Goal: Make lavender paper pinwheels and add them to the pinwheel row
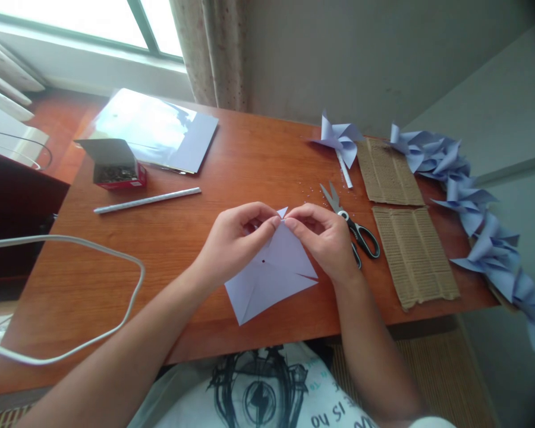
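A pale lilac paper square [274, 285] lies just above the table's near edge, with slits cut in from its corners and a small dark hole near its middle. At its far corner, my left hand [241, 238] pinches the paper between thumb and forefinger. My right hand [323, 238] pinches the same corner right beside it, the fingertips nearly touching. A small paper tip pokes up beyond the fingers. Scissors [359, 229] with black and grey handles lie partly open just right of my right hand, one handle loop partly behind it.
A finished paper pinwheel [339, 139] on a rolled stick lies at the back, near two corrugated cardboard pieces [414, 255]. Several pinwheels [490, 238] line the right edge. On the left are a rolled paper stick [147, 201], an opened small box [118, 169], a paper pack [200, 139] and a white cable [138, 267].
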`<state>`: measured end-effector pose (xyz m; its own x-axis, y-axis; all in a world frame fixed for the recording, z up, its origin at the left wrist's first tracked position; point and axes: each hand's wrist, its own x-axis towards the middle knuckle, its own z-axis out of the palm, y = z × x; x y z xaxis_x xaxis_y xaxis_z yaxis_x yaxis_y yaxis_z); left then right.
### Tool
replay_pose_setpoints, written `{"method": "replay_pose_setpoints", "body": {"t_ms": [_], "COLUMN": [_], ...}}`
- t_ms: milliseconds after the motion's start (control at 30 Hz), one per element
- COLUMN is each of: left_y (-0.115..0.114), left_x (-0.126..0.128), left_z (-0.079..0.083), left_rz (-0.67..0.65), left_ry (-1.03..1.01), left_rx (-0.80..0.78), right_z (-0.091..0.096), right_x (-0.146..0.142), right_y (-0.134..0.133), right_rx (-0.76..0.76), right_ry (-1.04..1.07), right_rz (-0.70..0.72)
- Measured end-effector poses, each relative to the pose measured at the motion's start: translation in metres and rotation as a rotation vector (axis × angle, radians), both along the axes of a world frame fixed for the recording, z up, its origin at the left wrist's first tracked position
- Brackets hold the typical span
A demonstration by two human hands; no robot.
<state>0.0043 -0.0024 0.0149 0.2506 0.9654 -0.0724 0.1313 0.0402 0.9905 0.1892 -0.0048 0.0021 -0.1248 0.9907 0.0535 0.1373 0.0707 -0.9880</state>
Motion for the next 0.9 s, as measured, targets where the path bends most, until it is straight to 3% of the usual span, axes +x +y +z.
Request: {"method": "replay_pose_setpoints", "body": {"t_ms": [300,900], "left_y": [0.0009,-0.0002], "left_x": [0.0024,0.0022], "left_z": [-0.0011,-0.0022], "left_rz": [0.027,0.039], "left_ry": [0.052,0.119], "left_rx": [0.111,0.150], "right_z": [0.0010,0.0059], "right_x": [-0.0007,0.0009], "right_y": [-0.0002,0.0013], "right_rx": [0.033,0.198], "right_ry": [-0.051,-0.251], "right_rz": [-0.002,0.061]}}
